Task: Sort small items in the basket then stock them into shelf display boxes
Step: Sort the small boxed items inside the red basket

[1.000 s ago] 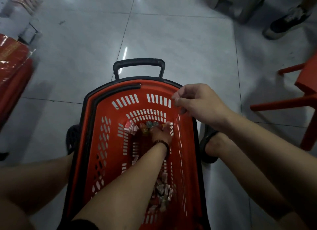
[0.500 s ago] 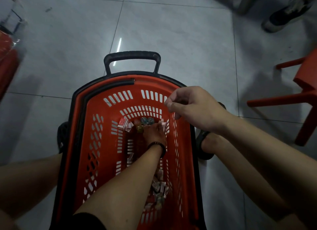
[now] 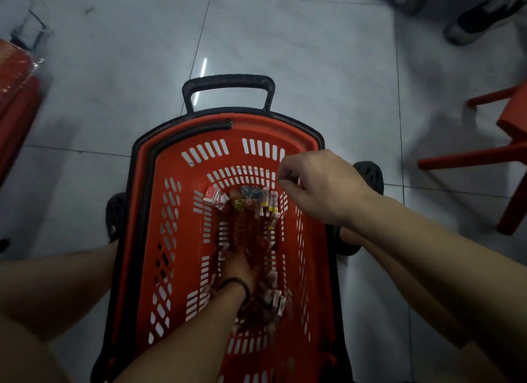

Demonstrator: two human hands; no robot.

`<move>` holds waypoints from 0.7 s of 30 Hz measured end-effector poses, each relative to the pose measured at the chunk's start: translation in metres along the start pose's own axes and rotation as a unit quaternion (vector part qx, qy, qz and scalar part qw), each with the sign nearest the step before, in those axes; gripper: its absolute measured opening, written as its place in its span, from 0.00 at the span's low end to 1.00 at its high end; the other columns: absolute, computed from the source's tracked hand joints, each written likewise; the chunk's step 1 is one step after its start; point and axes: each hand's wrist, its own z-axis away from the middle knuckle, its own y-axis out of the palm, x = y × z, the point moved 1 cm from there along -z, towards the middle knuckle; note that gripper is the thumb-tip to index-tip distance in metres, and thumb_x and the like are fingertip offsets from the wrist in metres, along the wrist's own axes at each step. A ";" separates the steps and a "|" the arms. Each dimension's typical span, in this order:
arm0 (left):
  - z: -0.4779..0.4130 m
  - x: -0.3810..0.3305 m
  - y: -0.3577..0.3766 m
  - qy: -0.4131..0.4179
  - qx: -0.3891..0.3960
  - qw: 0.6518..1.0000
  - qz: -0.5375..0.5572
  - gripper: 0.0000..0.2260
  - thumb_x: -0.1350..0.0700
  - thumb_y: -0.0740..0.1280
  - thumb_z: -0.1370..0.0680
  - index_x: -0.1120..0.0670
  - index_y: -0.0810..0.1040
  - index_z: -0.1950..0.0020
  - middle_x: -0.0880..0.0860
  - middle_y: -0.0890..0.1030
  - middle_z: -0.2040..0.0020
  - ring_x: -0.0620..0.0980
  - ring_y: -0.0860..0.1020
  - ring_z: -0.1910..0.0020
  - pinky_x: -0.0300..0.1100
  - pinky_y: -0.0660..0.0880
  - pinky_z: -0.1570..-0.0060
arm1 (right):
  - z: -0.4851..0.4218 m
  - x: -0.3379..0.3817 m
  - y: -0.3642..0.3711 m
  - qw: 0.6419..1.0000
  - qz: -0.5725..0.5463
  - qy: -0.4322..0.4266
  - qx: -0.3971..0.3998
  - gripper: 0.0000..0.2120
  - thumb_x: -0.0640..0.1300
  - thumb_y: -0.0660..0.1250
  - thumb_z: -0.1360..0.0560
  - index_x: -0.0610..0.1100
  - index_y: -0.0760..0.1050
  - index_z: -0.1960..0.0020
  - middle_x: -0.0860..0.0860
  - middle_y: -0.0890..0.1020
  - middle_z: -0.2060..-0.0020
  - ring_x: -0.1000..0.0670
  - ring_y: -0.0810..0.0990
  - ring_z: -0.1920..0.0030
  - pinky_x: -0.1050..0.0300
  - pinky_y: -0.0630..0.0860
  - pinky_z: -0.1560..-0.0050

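While the left forearm runs down into the one red basket [image 3: 256, 127], the left hand [image 3: 242, 264] lies low on its floor, fingers pointing away; blur hides whether they grip anything. One dark wristband [image 3: 238, 282] circles that wrist. Small items form two groups: a far row [image 3: 242, 200] beyond the fingertips and a near pile [image 3: 273, 300] just right of the wrist; single pieces cannot be counted. Hovering over the right rim, the right hand [image 3: 322, 188] has curled fingers, thumb to forefinger; any content is too small to tell.
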 end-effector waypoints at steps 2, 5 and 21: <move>0.005 0.018 0.012 -0.013 0.016 0.996 -0.085 0.30 0.44 0.65 0.19 0.51 0.62 0.19 0.58 0.67 0.22 0.60 0.69 0.25 0.52 0.68 0.26 | 0.005 0.003 0.009 0.997 0.060 -0.039 -0.031 0.08 0.52 0.62 0.17 0.52 0.79 0.45 0.55 0.84 0.53 0.49 0.82 0.54 0.46 0.83 0.57; 0.017 0.022 0.017 0.023 -0.026 0.988 -0.152 0.30 0.44 0.59 0.16 0.50 0.55 0.16 0.59 0.55 0.19 0.63 0.58 0.20 0.58 0.62 0.22 | 0.012 0.004 0.022 0.989 0.103 -0.077 -0.071 0.12 0.53 0.59 0.17 0.50 0.79 0.47 0.53 0.84 0.59 0.47 0.81 0.59 0.48 0.80 0.60; 0.003 -0.015 0.016 0.183 0.141 0.921 -0.314 0.30 0.43 0.63 0.19 0.44 0.56 0.18 0.54 0.61 0.20 0.64 0.60 0.23 0.70 0.58 0.27 | 0.007 0.002 0.045 0.982 0.133 0.015 -0.131 0.14 0.57 0.61 0.19 0.51 0.82 0.50 0.54 0.86 0.59 0.49 0.81 0.58 0.51 0.78 0.58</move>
